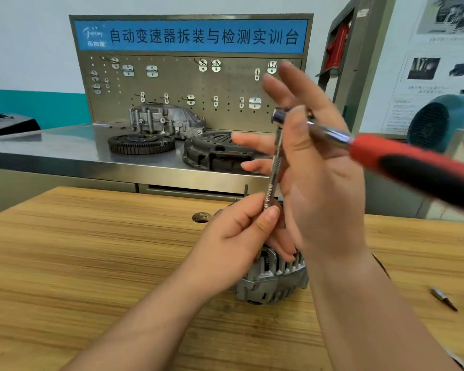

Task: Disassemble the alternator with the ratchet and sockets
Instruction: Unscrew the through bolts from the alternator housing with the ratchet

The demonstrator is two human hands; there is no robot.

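Thumb and forefinger of left hand (239,236) pinching slim steel extension bar (275,167) above grey finned alternator (276,277) on near wooden bench (91,263), right hand (322,183) upright, fingers splayed straight, thumb seemingly against chrome ratchet (373,151), red-and-black handle pointing right

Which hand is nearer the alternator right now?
Left. The left hand pinches the extension bar just above the alternator; the right hand sits higher, by the ratchet head.
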